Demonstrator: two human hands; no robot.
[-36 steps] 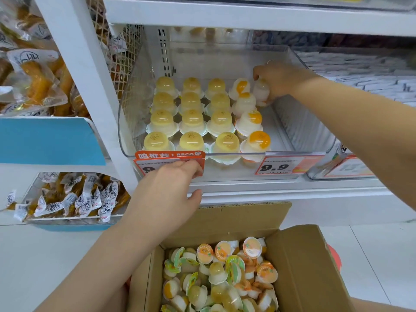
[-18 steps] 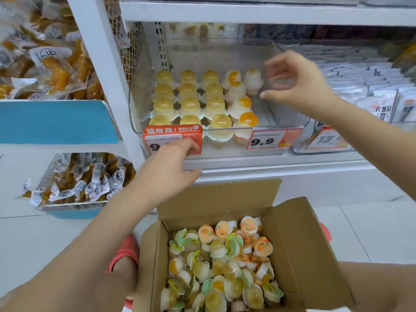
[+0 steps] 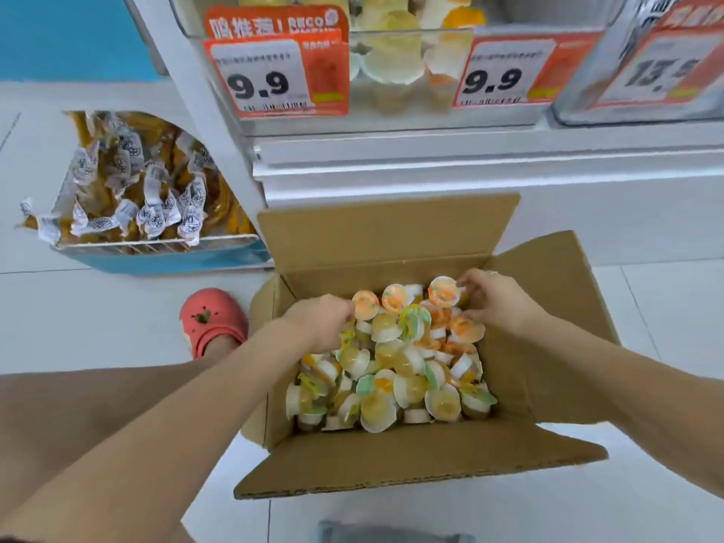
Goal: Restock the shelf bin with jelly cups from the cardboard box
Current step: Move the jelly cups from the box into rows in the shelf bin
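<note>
On the left, a wire basket of snack packs (image 3: 129, 182) sat on the floor; its small labels were too blurry to read. Next to it a pink shoe (image 3: 213, 321) stood just beside the cardboard box (image 3: 391, 460).

The left hand (image 3: 321, 323) was down in the box by its far left corner, fingers curled into the pile of jelly cups (image 3: 391, 366). It touched an orange-lidded cup (image 3: 365, 304), but I could not tell if it had a real hold on one. The right hand (image 3: 495, 301) was near the far right corner, pinching the rim of another orange-lidded cup (image 3: 444, 291).

To do this step well, I think each hand should take one cup by its rim, not squeeze the soft lid, and lift straight up so the pile does not spill.

Up above, the shelf bin (image 3: 411, 31) had cups along its front edge. A left price tag (image 3: 274, 78) said "9.9" with "RECO" above it. A middle tag (image 3: 505, 74) also said "9.9". A right tag (image 3: 662, 68) looked like "13", the rest blurry.
</note>
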